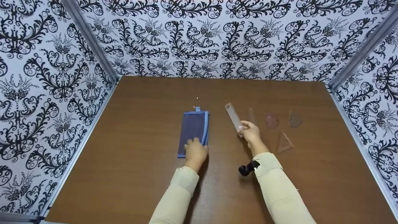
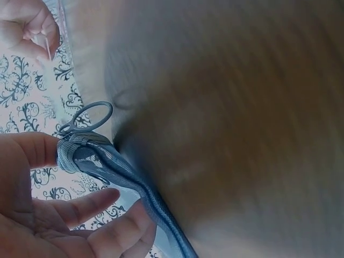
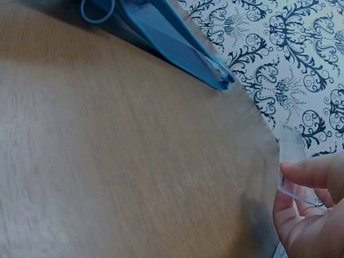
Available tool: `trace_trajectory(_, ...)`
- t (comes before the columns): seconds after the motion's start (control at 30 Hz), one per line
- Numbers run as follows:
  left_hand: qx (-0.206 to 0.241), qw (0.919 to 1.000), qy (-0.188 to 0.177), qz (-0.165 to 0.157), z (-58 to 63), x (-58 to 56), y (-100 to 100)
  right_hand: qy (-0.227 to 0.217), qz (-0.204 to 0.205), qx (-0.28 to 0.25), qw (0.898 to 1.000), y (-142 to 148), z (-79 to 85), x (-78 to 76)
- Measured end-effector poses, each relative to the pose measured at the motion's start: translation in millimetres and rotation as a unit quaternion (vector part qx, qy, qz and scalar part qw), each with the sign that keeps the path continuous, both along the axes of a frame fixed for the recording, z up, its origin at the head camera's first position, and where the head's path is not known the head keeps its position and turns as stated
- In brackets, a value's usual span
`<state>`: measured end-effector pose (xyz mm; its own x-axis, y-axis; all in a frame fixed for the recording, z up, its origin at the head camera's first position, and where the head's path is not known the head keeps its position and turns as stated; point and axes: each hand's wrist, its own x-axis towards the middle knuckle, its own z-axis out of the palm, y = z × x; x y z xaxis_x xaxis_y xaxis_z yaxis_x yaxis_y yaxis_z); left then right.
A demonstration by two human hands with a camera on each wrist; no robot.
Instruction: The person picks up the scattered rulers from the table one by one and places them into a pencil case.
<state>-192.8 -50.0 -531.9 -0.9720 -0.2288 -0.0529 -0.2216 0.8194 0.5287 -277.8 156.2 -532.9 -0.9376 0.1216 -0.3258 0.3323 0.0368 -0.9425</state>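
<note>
My left hand (image 1: 196, 153) holds the near right corner of a blue mesh zipper pouch (image 1: 191, 127). In the left wrist view, the thumb is at the pouch's end beside the ring-shaped zipper pull (image 2: 109, 112), with fingers on its underside. The zipper edge gapes a little in the right wrist view. My right hand (image 1: 249, 133) pinches the near end of a clear plastic ruler (image 1: 232, 115) between thumb and fingers. The ruler points away, towards the back wall, to the right of the pouch.
Right of the ruler lie a shorter clear ruler (image 1: 251, 114), a pinkish protractor (image 1: 272, 121), another clear, curved drawing piece (image 1: 294, 119) and a triangular set square (image 1: 284, 142). Patterned walls (image 1: 199, 37) enclose the brown table (image 1: 140, 186) at the back and sides.
</note>
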Motion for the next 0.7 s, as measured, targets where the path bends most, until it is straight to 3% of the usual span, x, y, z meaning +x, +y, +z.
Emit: trace_trajectory(0.7,-0.008,0.9999,-0.006,0.000,-2.4,-1.6,-1.7,0.012,0.018,0.004,1.000,2.2,0.5,6.5)
